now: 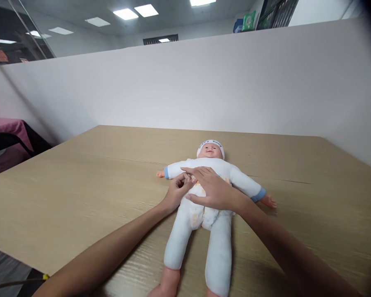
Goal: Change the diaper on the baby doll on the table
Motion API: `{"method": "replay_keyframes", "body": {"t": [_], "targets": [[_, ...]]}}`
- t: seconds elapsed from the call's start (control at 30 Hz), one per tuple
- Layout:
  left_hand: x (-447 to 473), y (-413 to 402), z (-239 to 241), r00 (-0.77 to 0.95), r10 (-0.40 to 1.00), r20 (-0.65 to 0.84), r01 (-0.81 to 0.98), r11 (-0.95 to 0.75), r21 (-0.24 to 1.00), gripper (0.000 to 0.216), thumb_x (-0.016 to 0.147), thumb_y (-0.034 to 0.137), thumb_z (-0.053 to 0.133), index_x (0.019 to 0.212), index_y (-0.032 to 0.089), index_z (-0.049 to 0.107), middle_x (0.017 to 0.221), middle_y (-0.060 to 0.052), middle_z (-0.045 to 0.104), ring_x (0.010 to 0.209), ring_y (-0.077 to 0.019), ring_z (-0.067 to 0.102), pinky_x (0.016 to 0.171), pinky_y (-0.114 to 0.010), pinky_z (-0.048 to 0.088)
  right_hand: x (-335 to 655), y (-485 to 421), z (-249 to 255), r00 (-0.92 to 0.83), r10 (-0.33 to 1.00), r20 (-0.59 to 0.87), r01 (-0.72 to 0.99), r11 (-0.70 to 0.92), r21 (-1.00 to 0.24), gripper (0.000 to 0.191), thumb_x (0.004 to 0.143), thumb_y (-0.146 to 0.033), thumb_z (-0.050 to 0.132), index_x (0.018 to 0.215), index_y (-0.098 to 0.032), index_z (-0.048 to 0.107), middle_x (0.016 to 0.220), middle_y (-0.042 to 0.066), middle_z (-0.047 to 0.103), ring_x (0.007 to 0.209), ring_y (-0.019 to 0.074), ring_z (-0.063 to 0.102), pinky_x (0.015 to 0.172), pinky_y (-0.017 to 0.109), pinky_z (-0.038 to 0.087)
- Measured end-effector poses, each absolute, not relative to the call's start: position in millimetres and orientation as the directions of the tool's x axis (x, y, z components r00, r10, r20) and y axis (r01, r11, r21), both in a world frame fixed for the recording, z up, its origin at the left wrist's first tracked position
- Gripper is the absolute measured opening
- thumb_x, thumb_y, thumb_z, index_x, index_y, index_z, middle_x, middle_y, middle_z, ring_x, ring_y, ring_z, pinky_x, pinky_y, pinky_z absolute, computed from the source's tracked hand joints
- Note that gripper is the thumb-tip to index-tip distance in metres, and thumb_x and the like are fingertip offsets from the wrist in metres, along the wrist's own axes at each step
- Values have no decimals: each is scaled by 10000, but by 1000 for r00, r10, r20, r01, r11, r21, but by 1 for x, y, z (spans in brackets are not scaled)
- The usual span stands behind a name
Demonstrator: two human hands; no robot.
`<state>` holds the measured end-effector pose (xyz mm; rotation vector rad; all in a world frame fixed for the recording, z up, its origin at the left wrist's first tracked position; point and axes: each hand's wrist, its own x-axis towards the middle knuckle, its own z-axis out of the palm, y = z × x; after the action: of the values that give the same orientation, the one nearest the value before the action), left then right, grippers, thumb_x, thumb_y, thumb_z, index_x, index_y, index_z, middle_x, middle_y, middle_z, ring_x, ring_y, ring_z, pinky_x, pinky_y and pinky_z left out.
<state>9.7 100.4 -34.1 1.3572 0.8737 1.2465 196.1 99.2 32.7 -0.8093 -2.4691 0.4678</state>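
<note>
A baby doll (218,167) in a white suit with blue cuffs and a white cap lies on its back on the wooden table (80,194), head away from me. Around its hips sits a diaper (200,214). My left hand (177,190) is at the doll's waist on its left side in view, fingers curled in a pinch on the diaper's top edge. My right hand (208,187) lies flat across the doll's belly, fingers stretched toward the left and touching the left hand's fingertips.
A white partition wall (185,82) runs behind the table. At the far left stands a dark seat with pink cloth (9,132). A thin cable with a yellow tip (45,277) lies below the table's near left edge.
</note>
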Motion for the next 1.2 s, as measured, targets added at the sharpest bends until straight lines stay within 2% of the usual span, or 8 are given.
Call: {"method": "replay_keyframes", "body": {"t": [0.2, 0.33, 0.47, 0.57, 0.67, 0.97, 1.2], "targets": [[9, 100, -33, 194, 960, 201, -154, -173, 973, 474, 879, 513, 768, 751, 200, 436, 706, 58, 339, 658, -117, 289, 640, -262, 275, 195, 97, 37, -697, 636, 331, 466, 753, -465, 656, 937, -434, 694, 1521, -255, 455, 1512, 112, 581, 1397, 326, 515, 1190, 540, 366], [5, 100, -34, 250, 947, 202, -240, -141, 960, 389, 919, 482, 732, 827, 191, 492, 780, 37, 408, 719, -129, 349, 685, -257, 319, 195, 96, 38, -688, 656, 310, 482, 733, -481, 642, 939, -453, 694, 1503, -246, 467, 1525, 117, 570, 1410, 333, 504, 1187, 540, 372], [0, 100, -36, 291, 925, 246, -275, -166, 947, 327, 934, 434, 726, 867, 198, 509, 775, 43, 374, 706, -130, 325, 677, -258, 307, 196, 95, 39, -687, 654, 318, 475, 734, -485, 641, 932, -449, 710, 1489, -234, 477, 1504, 125, 584, 1381, 339, 520, 1171, 533, 380], [-3, 101, -37, 317, 903, 291, -226, -227, 947, 260, 915, 396, 764, 1000, 214, 599, 724, 60, 326, 663, -126, 291, 644, -263, 269, 196, 95, 39, -689, 648, 326, 467, 740, -483, 639, 931, -408, 713, 1497, -233, 472, 1449, 115, 620, 1333, 325, 548, 1149, 514, 399], [-6, 102, -38, 328, 891, 313, -162, -274, 948, 286, 911, 388, 776, 1124, 223, 682, 694, 70, 296, 634, -118, 266, 623, -267, 241, 196, 95, 38, -689, 647, 325, 473, 742, -475, 662, 937, -402, 700, 1528, -247, 444, 1444, 112, 624, 1336, 324, 548, 1152, 521, 398], [-4, 102, -40, 243, 918, 313, -76, -303, 950, 285, 870, 399, 817, 1091, 221, 788, 619, 82, 303, 596, -99, 266, 615, -269, 239, 196, 96, 39, -695, 644, 320, 473, 744, -472, 674, 959, -420, 677, 1557, -271, 404, 1550, 91, 556, 1416, 309, 502, 1198, 521, 366], [-6, 98, -39, 230, 921, 315, -78, -305, 949, 257, 890, 398, 804, 1090, 238, 788, 645, 72, 330, 620, -104, 288, 624, -269, 247, 197, 95, 39, -695, 650, 307, 479, 737, -477, 668, 958, -433, 681, 1547, -266, 415, 1556, 97, 549, 1414, 312, 502, 1185, 520, 386]]}}
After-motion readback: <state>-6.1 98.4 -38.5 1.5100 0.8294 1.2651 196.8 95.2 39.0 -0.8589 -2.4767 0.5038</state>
